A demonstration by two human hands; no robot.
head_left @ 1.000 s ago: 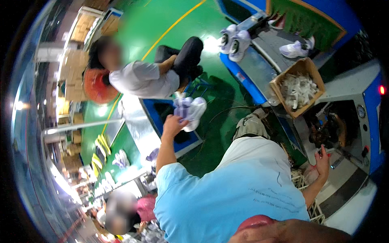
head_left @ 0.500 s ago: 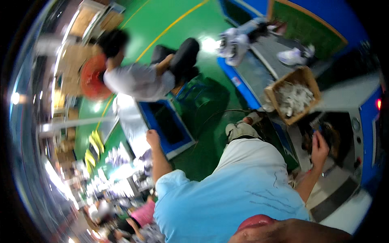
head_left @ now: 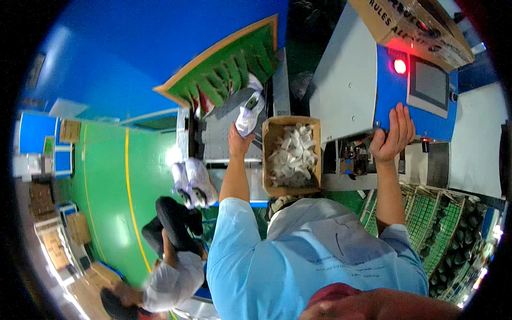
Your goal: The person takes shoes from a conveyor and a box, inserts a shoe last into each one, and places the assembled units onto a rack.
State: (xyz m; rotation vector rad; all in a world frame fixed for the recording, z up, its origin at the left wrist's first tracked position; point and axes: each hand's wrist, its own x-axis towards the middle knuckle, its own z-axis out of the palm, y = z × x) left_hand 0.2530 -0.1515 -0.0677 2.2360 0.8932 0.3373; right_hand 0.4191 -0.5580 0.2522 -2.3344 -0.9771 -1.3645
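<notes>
My left hand (head_left: 240, 142) grips the near end of a white shoe (head_left: 247, 118) with a dark opening, over the grey conveyor belt (head_left: 221, 130). Part of the grip is hidden by the shoe. My right hand (head_left: 393, 136) is open, fingers stretched and close together, against the blue front panel (head_left: 385, 88) of a machine. Beside that hand are a lit red lamp (head_left: 400, 66) and a dark screen (head_left: 431, 85). Between my arms stands a cardboard box (head_left: 266, 160) holding many crumpled white pieces.
A green strip curtain (head_left: 229, 74) hangs over the belt's far end. White shoes (head_left: 194, 181) sit at the belt's near left corner. A seated person (head_left: 176, 277) is at lower left. Green mesh racks (head_left: 426, 218) with dark items stand at right.
My view has turned toward the belt and machine. The left hand, empty before, now holds the white shoe. My right hand has moved from the machine's opening to its blue panel.
</notes>
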